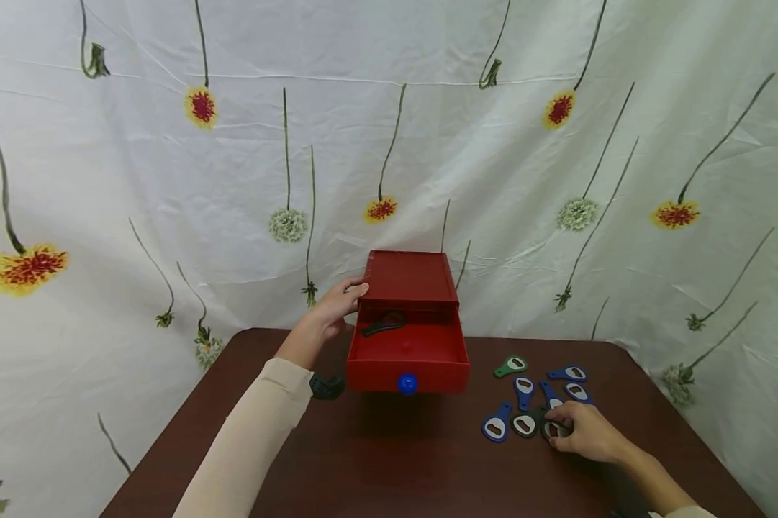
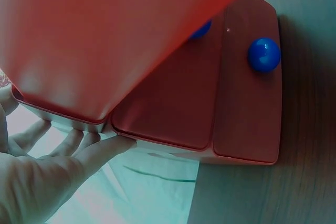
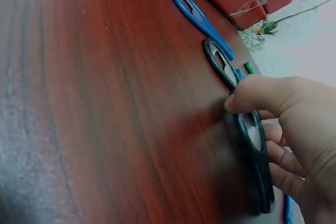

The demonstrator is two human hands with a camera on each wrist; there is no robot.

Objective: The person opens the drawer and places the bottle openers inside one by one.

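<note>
A red drawer cabinet [image 1: 411, 277] stands at the table's back with its top drawer [image 1: 408, 375] pulled out. Inside that drawer lies a black bottle opener [image 1: 383, 325]. My left hand [image 1: 333, 311] rests against the cabinet's left side, its fingers extended along the wall in the left wrist view. At the right of the table, my right hand [image 1: 586, 432] pinches another black bottle opener [image 3: 252, 129] between thumb and fingers. Beside it lie a further black opener [image 1: 525, 424], several blue openers [image 1: 496, 423] and a green opener [image 1: 510, 366].
Blue round knobs [image 2: 264, 54] stick out from the lower drawers, below the pulled-out one. A white flowered cloth [image 1: 337, 144] hangs behind the dark wooden table [image 1: 285, 460]. A dark strap [image 1: 327, 387] shows at the left wrist.
</note>
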